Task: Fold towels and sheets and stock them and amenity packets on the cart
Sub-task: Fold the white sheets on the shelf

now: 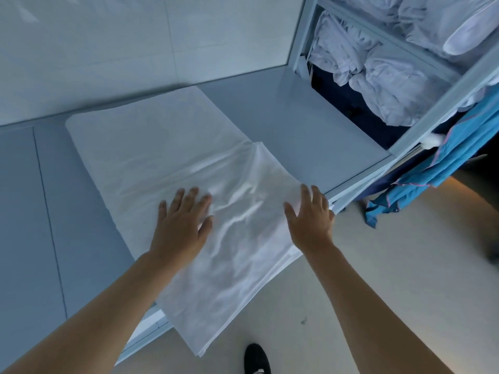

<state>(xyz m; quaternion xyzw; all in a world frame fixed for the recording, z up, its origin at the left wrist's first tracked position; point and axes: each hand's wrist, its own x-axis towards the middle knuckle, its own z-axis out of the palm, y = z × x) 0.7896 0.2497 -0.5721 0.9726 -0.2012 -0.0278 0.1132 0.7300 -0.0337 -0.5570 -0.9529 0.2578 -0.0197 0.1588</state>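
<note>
A white sheet [151, 155], folded into a long strip, lies across the grey table [297, 136], and its near end hangs over the table's front edge. My left hand [183, 222] presses flat on the sheet near the edge, fingers spread. My right hand [310, 220] lies open at the sheet's right border, fingers straight and touching the fabric. The cloth between the two hands is wrinkled.
A pale metal cart or shelf rack [432, 112] stands at the right, holding crumpled white linen [378, 63]. Blue cloth [437, 168] hangs from its corner. A white wall [108, 36] backs the table. My black shoe [256, 359] shows on the beige floor.
</note>
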